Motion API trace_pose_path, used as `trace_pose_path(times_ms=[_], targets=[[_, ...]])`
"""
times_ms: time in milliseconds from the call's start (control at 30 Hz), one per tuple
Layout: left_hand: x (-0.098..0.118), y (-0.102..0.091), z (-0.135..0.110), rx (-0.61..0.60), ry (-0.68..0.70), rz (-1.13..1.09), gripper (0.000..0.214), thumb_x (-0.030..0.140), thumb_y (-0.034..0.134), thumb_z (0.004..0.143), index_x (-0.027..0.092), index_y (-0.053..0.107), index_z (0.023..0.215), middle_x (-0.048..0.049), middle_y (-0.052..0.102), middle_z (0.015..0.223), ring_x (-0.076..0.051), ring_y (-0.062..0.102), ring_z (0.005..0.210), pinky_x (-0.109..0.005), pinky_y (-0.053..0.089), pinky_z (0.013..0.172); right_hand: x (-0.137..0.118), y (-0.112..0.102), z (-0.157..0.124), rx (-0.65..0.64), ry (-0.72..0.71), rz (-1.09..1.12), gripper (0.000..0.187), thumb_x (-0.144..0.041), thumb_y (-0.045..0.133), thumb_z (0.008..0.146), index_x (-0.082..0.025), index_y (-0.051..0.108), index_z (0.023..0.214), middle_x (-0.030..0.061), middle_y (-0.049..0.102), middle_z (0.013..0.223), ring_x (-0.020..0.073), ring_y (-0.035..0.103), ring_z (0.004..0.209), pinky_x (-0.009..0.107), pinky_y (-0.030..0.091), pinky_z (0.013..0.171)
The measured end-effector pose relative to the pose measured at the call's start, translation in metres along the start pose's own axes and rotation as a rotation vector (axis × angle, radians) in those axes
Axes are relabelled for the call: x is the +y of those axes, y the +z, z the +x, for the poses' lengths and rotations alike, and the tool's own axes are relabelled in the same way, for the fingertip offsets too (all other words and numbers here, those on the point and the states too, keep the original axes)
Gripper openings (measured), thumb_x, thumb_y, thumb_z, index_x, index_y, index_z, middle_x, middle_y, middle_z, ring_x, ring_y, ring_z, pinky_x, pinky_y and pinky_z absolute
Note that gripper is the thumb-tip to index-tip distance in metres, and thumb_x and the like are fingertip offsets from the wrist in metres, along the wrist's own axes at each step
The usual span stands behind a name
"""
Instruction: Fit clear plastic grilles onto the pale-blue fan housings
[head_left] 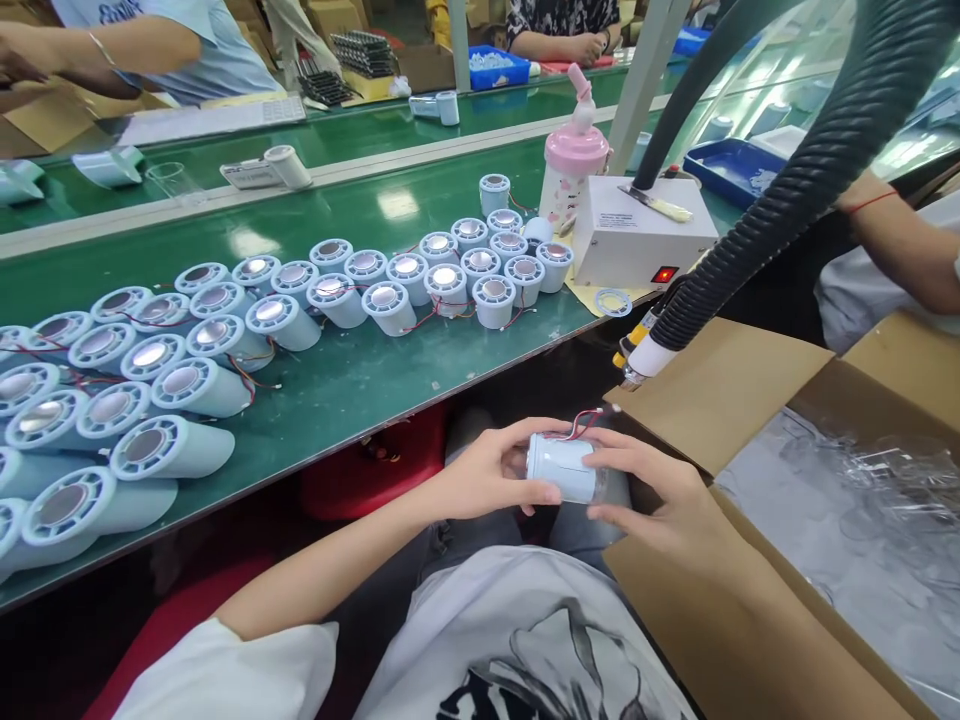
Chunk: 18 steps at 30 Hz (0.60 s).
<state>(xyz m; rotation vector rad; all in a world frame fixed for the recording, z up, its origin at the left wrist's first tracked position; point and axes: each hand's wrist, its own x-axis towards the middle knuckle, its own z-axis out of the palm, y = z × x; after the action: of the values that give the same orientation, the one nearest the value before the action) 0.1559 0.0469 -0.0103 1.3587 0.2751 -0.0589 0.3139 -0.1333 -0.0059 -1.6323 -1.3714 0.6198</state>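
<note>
Above my lap, a light-blue cylindrical motor housing (561,466) with red and white wires lies sideways between my two hands. Clear plastic shows around its right end, like a transparent sleeve or cup. My left hand (504,470) is wrapped round the housing's left end, thumb along its lower front. On the other side, the fingers of my right hand (652,480) grip the clear plastic end. A small connector on the wires sticks up over the top. Many similar blue housings (495,292) stand on the green bench to the left, most with a round silvery disc on top.
A white box (637,232) with a lit red switch sits near a pink-lidded bottle (576,160). A black corrugated hose (780,190) hangs at the right, its nozzle above my right hand. Below it, a cardboard carton (675,410) holds clear plastic parts. Other people sit around the bench.
</note>
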Motion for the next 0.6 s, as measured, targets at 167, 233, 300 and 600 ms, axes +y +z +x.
trace_pose_path(times_ms=[167, 233, 300, 600], targets=[[0.0084, -0.0012, -0.004, -0.02, 0.149, 0.187, 0.076, 0.028, 0.082, 0.068, 0.025, 0.05, 0.137, -0.0106, 0.056, 0.135, -0.026, 0.06, 0.113, -0.036, 0.052, 0.094, 0.0023, 0.0001, -0.004, -0.035, 0.118, 0.138, 0.042, -0.021, 0.073, 0.08, -0.029, 0.058, 0.118, 0.0064, 0.058, 0.132, 0.0279, 0.055, 0.121, 0.041, 0.051, 0.097], [0.0105, -0.0008, -0.005, -0.021, 0.208, 0.228, 0.074, 0.026, 0.082, 0.068, 0.026, 0.051, 0.136, -0.0105, 0.054, 0.137, -0.027, 0.057, 0.12, -0.038, 0.05, 0.098, 0.0011, -0.0007, -0.0039, -0.046, 0.154, 0.193, 0.043, -0.021, 0.074, 0.08, -0.028, 0.058, 0.119, 0.0062, 0.061, 0.126, 0.027, 0.058, 0.116, 0.041, 0.052, 0.096], [0.0112, -0.0006, -0.006, -0.029, 0.247, 0.269, 0.075, 0.023, 0.082, 0.068, 0.027, 0.051, 0.136, -0.01, 0.053, 0.138, -0.027, 0.054, 0.124, -0.037, 0.05, 0.099, -0.0014, -0.0017, -0.0035, -0.055, 0.183, 0.248, 0.043, -0.022, 0.074, 0.08, -0.029, 0.058, 0.119, 0.0051, 0.061, 0.123, 0.0255, 0.059, 0.112, 0.04, 0.052, 0.095], [0.0109, -0.0028, -0.0089, -0.06, 0.352, 0.359, 0.077, 0.021, 0.082, 0.069, 0.029, 0.049, 0.138, -0.0097, 0.051, 0.14, -0.026, 0.05, 0.129, -0.034, 0.05, 0.1, -0.0069, -0.0034, -0.003, -0.115, 0.323, 0.515, 0.037, -0.026, 0.071, 0.084, -0.033, 0.056, 0.117, 0.0009, 0.059, 0.122, 0.0193, 0.059, 0.107, 0.03, 0.053, 0.089]])
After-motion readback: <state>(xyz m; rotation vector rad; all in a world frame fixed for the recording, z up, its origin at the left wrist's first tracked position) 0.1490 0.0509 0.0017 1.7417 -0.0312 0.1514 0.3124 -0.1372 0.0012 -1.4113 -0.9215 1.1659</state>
